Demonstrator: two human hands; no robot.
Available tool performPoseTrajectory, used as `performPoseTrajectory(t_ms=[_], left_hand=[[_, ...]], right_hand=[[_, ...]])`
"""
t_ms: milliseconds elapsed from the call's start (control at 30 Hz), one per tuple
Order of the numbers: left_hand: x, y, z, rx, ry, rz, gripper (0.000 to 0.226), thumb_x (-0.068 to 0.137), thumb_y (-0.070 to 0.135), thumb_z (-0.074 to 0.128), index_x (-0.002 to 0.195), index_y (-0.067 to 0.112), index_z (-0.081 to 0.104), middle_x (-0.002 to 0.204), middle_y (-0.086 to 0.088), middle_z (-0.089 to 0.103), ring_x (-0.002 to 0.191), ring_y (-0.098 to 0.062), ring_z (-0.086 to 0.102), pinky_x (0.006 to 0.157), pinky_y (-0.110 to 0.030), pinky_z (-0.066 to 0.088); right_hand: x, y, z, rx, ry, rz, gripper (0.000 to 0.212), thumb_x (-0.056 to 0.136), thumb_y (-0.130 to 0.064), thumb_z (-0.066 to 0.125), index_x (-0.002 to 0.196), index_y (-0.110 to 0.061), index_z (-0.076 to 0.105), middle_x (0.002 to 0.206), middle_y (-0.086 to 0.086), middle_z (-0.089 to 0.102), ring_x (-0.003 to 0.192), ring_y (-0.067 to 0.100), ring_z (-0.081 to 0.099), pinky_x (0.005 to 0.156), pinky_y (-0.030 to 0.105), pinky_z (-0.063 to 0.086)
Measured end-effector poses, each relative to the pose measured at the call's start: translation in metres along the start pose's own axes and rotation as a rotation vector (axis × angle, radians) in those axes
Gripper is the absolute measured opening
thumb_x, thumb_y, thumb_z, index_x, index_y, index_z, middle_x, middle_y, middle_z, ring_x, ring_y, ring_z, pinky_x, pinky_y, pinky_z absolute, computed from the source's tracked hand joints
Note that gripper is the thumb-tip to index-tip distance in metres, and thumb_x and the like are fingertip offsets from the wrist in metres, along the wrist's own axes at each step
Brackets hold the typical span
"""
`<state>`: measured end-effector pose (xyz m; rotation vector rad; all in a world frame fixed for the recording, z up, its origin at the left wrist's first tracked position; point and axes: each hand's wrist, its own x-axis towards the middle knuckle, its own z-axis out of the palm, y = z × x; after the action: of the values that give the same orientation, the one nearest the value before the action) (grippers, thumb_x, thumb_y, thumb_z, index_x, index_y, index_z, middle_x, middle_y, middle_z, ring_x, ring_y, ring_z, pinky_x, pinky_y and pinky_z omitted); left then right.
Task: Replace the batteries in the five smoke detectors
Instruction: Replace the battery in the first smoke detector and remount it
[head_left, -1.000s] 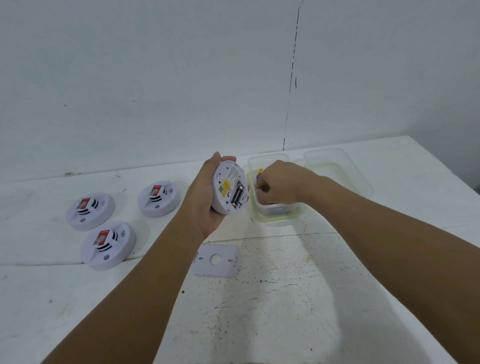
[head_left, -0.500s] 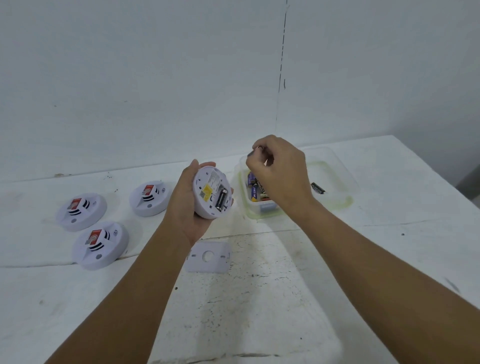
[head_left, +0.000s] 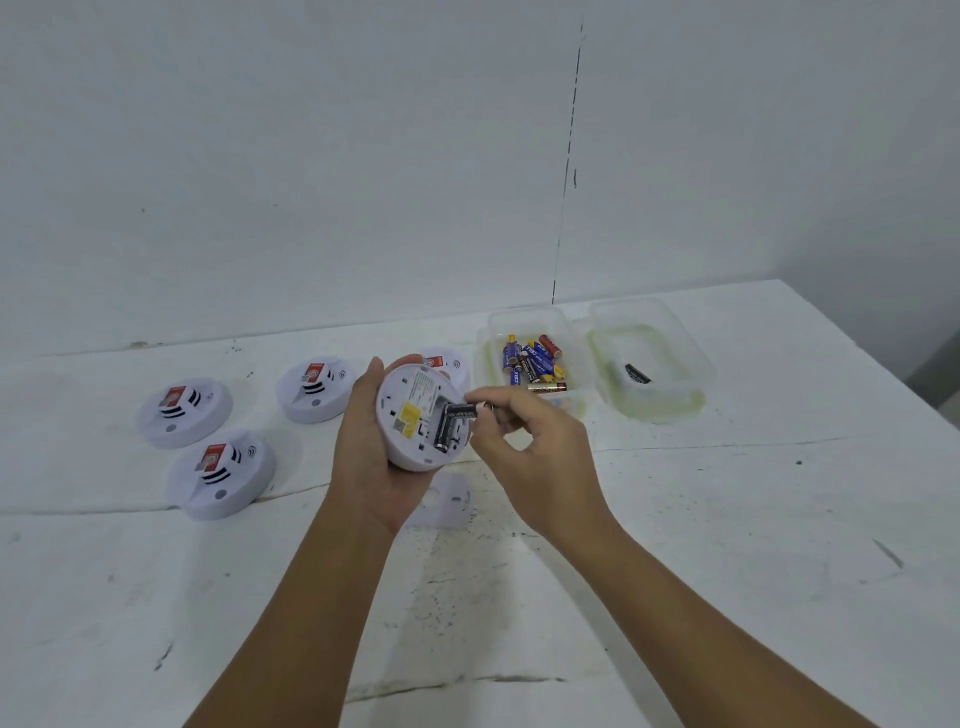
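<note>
My left hand (head_left: 363, 457) grips a round white smoke detector (head_left: 415, 415) turned back side up, with its battery bay showing and one black battery (head_left: 444, 434) lying in it. My right hand (head_left: 524, 441) pinches a second black battery (head_left: 462, 411) and holds it at the bay's upper edge. Three white detectors lie face up on the white table (head_left: 727, 545): one at the far left (head_left: 184, 411), one in front of it (head_left: 221, 474) and one further back (head_left: 314, 389). Another detector (head_left: 447, 364) shows partly behind the held one.
A clear plastic tub (head_left: 491, 332) holding several coloured batteries stands at the back right of my hands. Beside it lies its clear lid (head_left: 675, 338) with one black battery (head_left: 638, 373) on it. A white mounting plate (head_left: 447, 501) lies on the table under my hands.
My right hand left the tub with a battery and moved left to the detector's bay. The left hand kept hold of the detector.
</note>
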<state>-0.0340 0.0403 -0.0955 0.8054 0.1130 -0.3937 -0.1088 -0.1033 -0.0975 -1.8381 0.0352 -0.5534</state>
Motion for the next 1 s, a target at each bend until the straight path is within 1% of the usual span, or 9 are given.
performPoseTrajectory(t_ms=[100, 267, 400, 433, 533, 600, 767, 867, 1000], left_hand=[[-0.005, -0.001, 0.0, -0.01, -0.015, -0.01, 0.037, 0.103, 0.05, 0.05, 0.103, 0.021, 0.072, 0.11, -0.01, 0.072, 0.1, -0.028, 0.066, 0.087, -0.044, 0.053], [-0.009, 0.001, 0.0, -0.013, -0.044, 0.011, 0.038, 0.102, 0.051, 0.051, 0.104, 0.019, 0.073, 0.106, -0.011, 0.074, 0.091, -0.029, 0.072, 0.099, -0.052, 0.051], [-0.014, 0.001, 0.003, 0.0, -0.068, 0.013, 0.04, 0.104, 0.048, 0.048, 0.101, 0.017, 0.073, 0.1, -0.01, 0.075, 0.08, -0.026, 0.074, 0.071, -0.038, 0.062], [-0.014, 0.001, 0.004, 0.006, -0.071, 0.01, 0.04, 0.104, 0.048, 0.048, 0.101, 0.017, 0.073, 0.098, -0.01, 0.075, 0.079, -0.026, 0.074, 0.069, -0.036, 0.062], [-0.016, 0.004, 0.007, 0.014, -0.065, 0.021, 0.039, 0.103, 0.048, 0.05, 0.1, 0.018, 0.074, 0.101, -0.01, 0.074, 0.082, -0.028, 0.074, 0.074, -0.037, 0.062], [-0.016, 0.007, 0.007, 0.01, -0.067, 0.026, 0.038, 0.103, 0.048, 0.051, 0.101, 0.018, 0.075, 0.103, -0.011, 0.074, 0.087, -0.029, 0.072, 0.08, -0.04, 0.06], [-0.014, 0.008, 0.003, -0.039, -0.075, 0.0, 0.04, 0.103, 0.049, 0.05, 0.103, 0.018, 0.076, 0.11, -0.014, 0.072, 0.102, -0.033, 0.067, 0.101, -0.049, 0.049], [-0.012, 0.007, 0.001, -0.075, -0.09, -0.033, 0.039, 0.102, 0.049, 0.052, 0.105, 0.018, 0.075, 0.117, -0.016, 0.068, 0.114, -0.039, 0.057, 0.117, -0.055, 0.034], [-0.011, 0.008, 0.005, -0.084, -0.117, -0.047, 0.038, 0.102, 0.049, 0.052, 0.105, 0.017, 0.074, 0.119, -0.016, 0.066, 0.115, -0.039, 0.057, 0.116, -0.055, 0.036]], right_hand=[[-0.005, 0.002, 0.006, -0.013, -0.021, -0.006, 0.025, 0.094, -0.011, 0.071, 0.114, -0.024, 0.078, 0.089, -0.018, 0.073, 0.085, 0.004, 0.067, 0.076, 0.011, 0.049], [-0.017, 0.006, 0.013, 0.014, -0.027, -0.028, 0.033, 0.091, -0.007, 0.075, 0.121, -0.022, 0.077, 0.1, -0.016, 0.074, 0.087, 0.005, 0.07, 0.082, 0.014, 0.053], [-0.023, 0.01, 0.017, 0.012, -0.021, -0.069, 0.031, 0.088, -0.018, 0.082, 0.118, -0.024, 0.077, 0.098, -0.013, 0.072, 0.088, 0.015, 0.07, 0.085, 0.026, 0.056], [-0.023, 0.011, 0.017, 0.032, -0.022, -0.046, 0.03, 0.087, -0.02, 0.083, 0.116, -0.025, 0.078, 0.097, -0.013, 0.072, 0.088, 0.016, 0.069, 0.086, 0.029, 0.056], [-0.021, 0.009, 0.018, 0.12, -0.042, 0.038, 0.03, 0.085, -0.025, 0.085, 0.114, -0.031, 0.078, 0.097, -0.01, 0.071, 0.089, 0.019, 0.068, 0.089, 0.044, 0.059], [-0.019, 0.008, 0.018, 0.138, -0.057, 0.039, 0.032, 0.084, -0.029, 0.085, 0.115, -0.033, 0.077, 0.097, -0.009, 0.069, 0.09, 0.02, 0.068, 0.089, 0.049, 0.058], [-0.017, 0.003, 0.014, 0.085, -0.087, -0.031, 0.04, 0.086, -0.029, 0.085, 0.122, -0.04, 0.074, 0.102, -0.009, 0.062, 0.095, 0.017, 0.064, 0.096, 0.03, 0.053], [-0.016, 0.003, 0.013, 0.074, -0.086, -0.054, 0.038, 0.085, -0.03, 0.085, 0.12, -0.039, 0.076, 0.105, -0.004, 0.063, 0.096, 0.016, 0.063, 0.094, 0.024, 0.051], [-0.013, 0.006, 0.013, 0.064, -0.047, -0.107, 0.034, 0.082, -0.027, 0.088, 0.114, -0.026, 0.079, 0.102, -0.002, 0.066, 0.092, 0.017, 0.064, 0.09, 0.022, 0.051]])
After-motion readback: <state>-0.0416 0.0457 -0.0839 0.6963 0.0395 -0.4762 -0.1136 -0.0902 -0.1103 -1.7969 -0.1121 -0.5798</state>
